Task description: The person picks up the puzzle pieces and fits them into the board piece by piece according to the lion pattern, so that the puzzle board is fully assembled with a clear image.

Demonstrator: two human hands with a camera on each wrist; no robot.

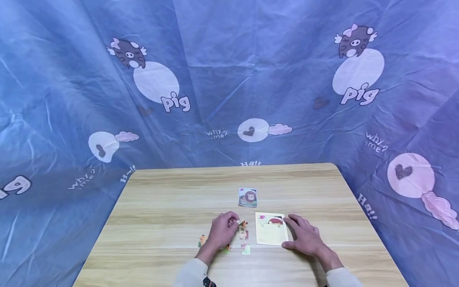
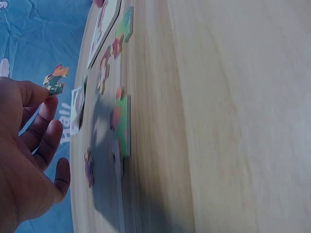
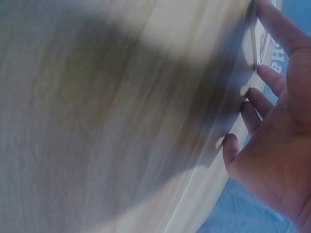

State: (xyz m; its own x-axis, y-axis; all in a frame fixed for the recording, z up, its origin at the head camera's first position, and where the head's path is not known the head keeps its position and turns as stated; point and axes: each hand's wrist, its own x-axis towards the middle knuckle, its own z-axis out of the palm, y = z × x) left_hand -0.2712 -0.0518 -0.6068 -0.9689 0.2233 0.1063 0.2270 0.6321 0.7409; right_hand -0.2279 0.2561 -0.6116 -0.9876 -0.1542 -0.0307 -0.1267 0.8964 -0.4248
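Raised above a wooden table (image 1: pixel 161 207), an orange-and-green jigsaw piece (image 2: pixel 57 80) is pinched at its edge by the left hand (image 1: pixel 223 230), just left of a puzzle tray (image 1: pixel 271 236) whose right edge the right hand (image 1: pixel 305 238) touches with spread fingers. So slight a hold could let it slip among the loose pieces (image 1: pixel 245 249), and a sideways push could shift the tray. The left wrist partly hides one piece; the right-wrist view crops the tray

Tray (image 1: pixel 269 236): one; card (image 1: pixel 248 198): one; puzzle pieces (image 1: pixel 243 234): five-plus.
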